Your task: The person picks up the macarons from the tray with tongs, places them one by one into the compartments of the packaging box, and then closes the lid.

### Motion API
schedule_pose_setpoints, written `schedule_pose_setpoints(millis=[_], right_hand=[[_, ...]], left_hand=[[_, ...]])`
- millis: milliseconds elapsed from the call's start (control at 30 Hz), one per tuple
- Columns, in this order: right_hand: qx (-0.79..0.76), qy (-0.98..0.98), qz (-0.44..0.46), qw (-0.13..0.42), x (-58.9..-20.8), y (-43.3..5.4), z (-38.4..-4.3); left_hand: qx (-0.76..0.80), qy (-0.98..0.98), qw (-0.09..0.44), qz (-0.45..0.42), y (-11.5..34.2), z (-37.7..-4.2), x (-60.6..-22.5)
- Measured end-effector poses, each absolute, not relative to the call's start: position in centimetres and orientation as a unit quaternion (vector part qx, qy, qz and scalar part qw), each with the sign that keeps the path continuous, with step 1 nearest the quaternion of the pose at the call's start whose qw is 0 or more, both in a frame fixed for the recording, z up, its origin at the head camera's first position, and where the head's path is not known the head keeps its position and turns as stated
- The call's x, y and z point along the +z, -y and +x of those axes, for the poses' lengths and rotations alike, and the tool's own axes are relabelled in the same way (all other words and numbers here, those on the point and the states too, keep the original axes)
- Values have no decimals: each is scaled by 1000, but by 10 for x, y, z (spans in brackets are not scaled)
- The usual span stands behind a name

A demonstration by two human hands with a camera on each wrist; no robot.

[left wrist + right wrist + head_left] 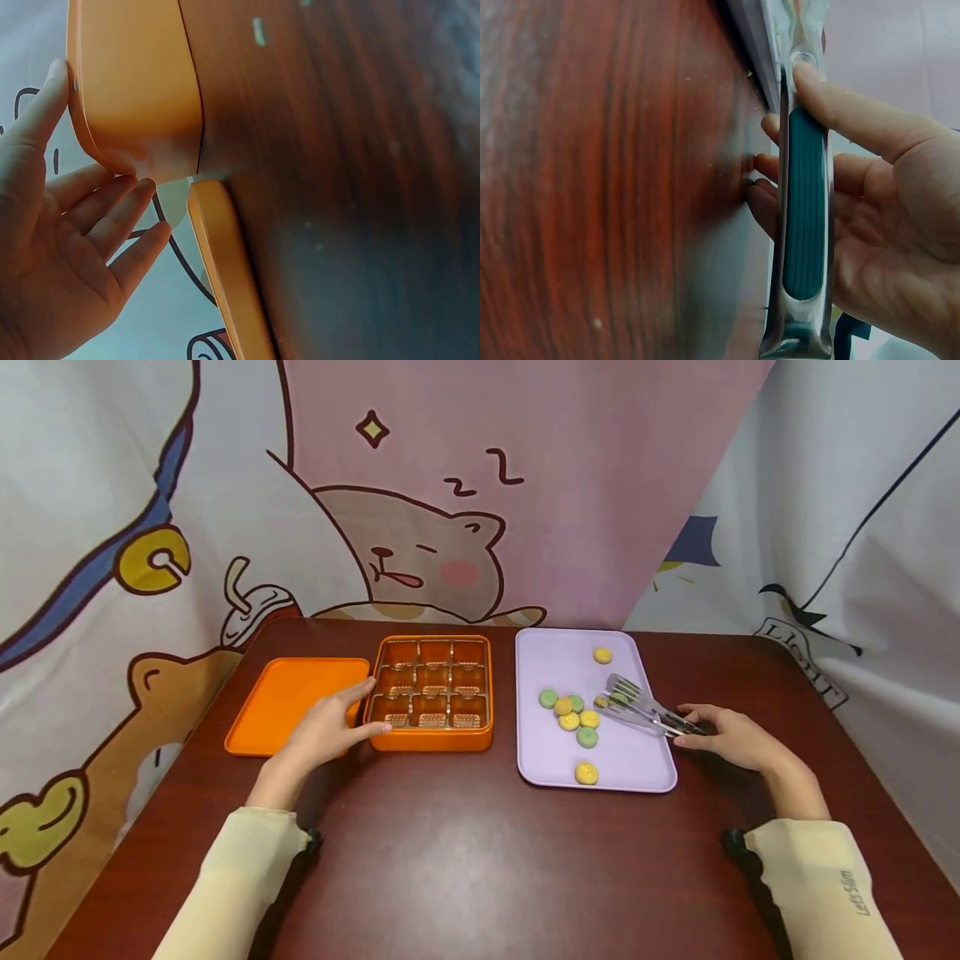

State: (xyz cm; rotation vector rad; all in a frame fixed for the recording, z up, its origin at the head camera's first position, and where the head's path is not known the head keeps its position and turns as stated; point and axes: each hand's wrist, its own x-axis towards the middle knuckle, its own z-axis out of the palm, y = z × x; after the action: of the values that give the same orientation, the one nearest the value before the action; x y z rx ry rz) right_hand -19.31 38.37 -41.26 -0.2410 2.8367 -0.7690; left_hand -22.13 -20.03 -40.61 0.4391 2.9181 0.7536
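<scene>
One printed cloth (570, 460) hangs behind the counter (450, 877). One orange lid (300, 693) lies left of one nine-compartment box (431, 741), whose side the left hand (324, 725) touches, fingers extended. The right hand (729, 737) grips metal tongs (806, 210) reaching over one lilac tray (547, 756), partly covering two of ten visible discs: six yellow (587, 772), four green (587, 737).

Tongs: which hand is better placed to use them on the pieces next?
Right, I'd judge: the right hand holds the tongs, whose heads are over the tray, by some pieces. The left hand touches the box, farther away.
</scene>
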Motion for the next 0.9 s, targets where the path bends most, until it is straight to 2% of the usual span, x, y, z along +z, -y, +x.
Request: schedule_pose_setpoints(millis=[200,400,900], right_hand=[[-245,-963,-84,73,-417,-391,-188],[-239,-964,-87,72,-408,-392,-183],[-265,-954,-135,32,-388,-380,-142]], left_hand=[[245,-958,44,145,199,-218,-409],[244,-958,44,143,200,-219,-406],[239,-959,44,144,199,-218,-404]])
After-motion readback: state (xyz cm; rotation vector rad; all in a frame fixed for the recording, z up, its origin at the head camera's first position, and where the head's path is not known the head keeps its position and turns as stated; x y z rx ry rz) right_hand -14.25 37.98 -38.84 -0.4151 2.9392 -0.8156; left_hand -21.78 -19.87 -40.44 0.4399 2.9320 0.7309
